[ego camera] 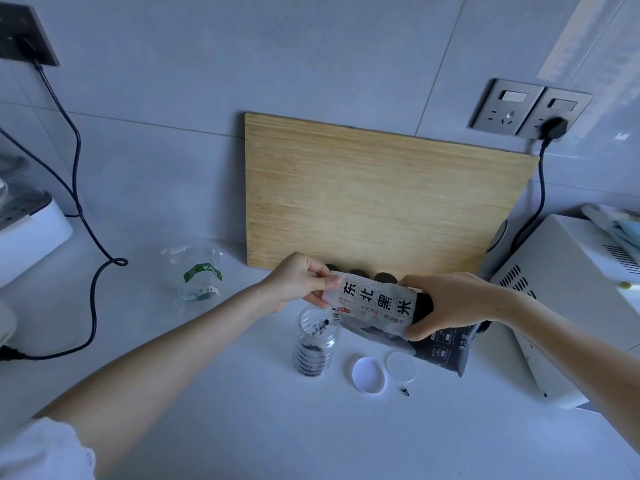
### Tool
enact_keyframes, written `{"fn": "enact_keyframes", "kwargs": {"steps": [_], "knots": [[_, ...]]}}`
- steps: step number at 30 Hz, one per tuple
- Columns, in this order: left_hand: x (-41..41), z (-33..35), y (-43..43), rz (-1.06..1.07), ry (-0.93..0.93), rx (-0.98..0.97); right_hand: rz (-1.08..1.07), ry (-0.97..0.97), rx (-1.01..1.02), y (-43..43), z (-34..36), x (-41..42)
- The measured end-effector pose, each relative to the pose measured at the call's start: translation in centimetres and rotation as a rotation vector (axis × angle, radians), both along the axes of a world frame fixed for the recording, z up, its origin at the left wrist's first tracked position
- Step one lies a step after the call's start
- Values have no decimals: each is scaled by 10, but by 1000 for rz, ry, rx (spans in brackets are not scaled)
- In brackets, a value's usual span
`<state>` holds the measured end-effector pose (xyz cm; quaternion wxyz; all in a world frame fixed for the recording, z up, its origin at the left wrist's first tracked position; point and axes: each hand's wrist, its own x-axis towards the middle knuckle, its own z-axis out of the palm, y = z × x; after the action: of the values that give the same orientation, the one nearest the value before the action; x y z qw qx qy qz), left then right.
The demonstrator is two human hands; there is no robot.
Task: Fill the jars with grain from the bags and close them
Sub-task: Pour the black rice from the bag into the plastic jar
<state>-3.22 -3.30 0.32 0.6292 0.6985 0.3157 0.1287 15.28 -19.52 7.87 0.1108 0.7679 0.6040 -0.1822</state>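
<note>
White sleeve (45,452) at lower left, bare forearm running up toward centre frame. Left hand (299,280) pinches the upper left corner of the black rice bag (375,304), thumb on the printed face. Right hand (450,306) grips the bag's right end, fingers over the top, thumb beneath.

The bag is held in the air above the counter (242,410), at centre frame. Long axis runs left to right, tipped down at the left, with the open corner pointing lower left over the jar's mouth. Dark grains are falling from it.

Jar (314,342): clear, ribbed, upright, open, dark grain in its lower part, directly below the bag's low corner.

Right of the jar, on the counter: white lid (369,375) and clear lid (400,366), just beside each other. A second dark bag (446,353) lies flat under the right hand.

Wooden cutting board (381,195) leans on the wall behind. Clear plastic bag with green label (200,276) at centre left. White microwave (568,306) at right edge.
</note>
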Motion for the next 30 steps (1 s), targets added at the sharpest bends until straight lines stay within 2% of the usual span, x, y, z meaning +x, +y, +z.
{"fn": "enact_keyframes", "kwargs": {"steps": [30], "knots": [[-3, -3, 3, 22, -17, -63, 32, -22, -51, 9, 12, -8]]}}
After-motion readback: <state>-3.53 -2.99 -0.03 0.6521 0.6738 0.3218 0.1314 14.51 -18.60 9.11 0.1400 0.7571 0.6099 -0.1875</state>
